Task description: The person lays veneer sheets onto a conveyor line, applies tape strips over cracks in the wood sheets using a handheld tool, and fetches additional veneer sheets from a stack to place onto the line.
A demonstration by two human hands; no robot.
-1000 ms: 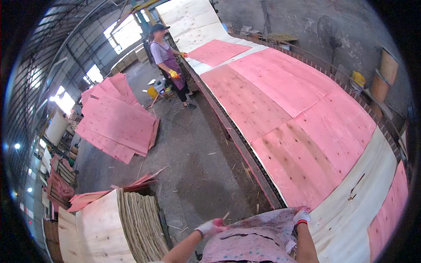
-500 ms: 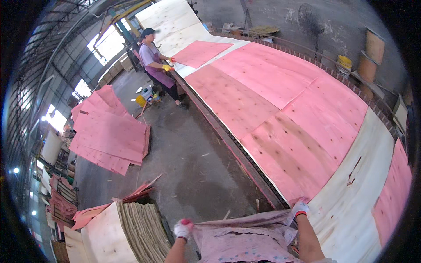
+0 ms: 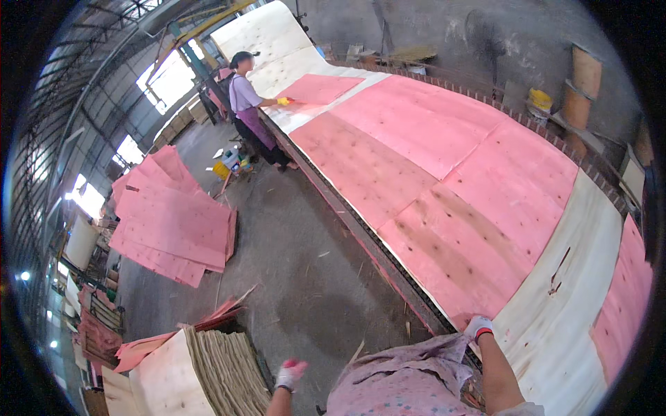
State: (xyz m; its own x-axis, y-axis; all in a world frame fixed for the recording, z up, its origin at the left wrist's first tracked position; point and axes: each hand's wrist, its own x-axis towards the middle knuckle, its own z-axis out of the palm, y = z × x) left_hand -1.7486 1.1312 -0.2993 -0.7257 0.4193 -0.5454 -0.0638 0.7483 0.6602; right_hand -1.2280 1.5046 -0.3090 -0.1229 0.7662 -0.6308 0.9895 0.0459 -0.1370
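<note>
My left hand (image 3: 291, 374), in a white glove with pink fingers, hangs in the air beside my apron. It is slightly blurred, its fingers look loosely apart, and it holds nothing. At the near corner of the pink wood veneer sheets (image 3: 458, 243), my right hand (image 3: 479, 326) is closed in a similar glove. A raised corner of my patterned apron (image 3: 409, 381) runs up to it and appears gripped; the fingertips are hidden. The pink sheets lie over pale veneer (image 3: 555, 305) on a long table.
Across the table's left side stands a co-worker (image 3: 248, 104) with a yellow glove on a smaller pink sheet (image 3: 322, 89). A pink veneer stack (image 3: 173, 215) sits on the floor at left. Nearer is a thick pale veneer stack (image 3: 229, 367). The table edge (image 3: 368, 243) runs diagonally.
My left hand has let go of the apron, whose left side has dropped. My right hand stays at the table corner. The co-worker has shifted, one yellow glove now reaching over the small pink sheet.
</note>
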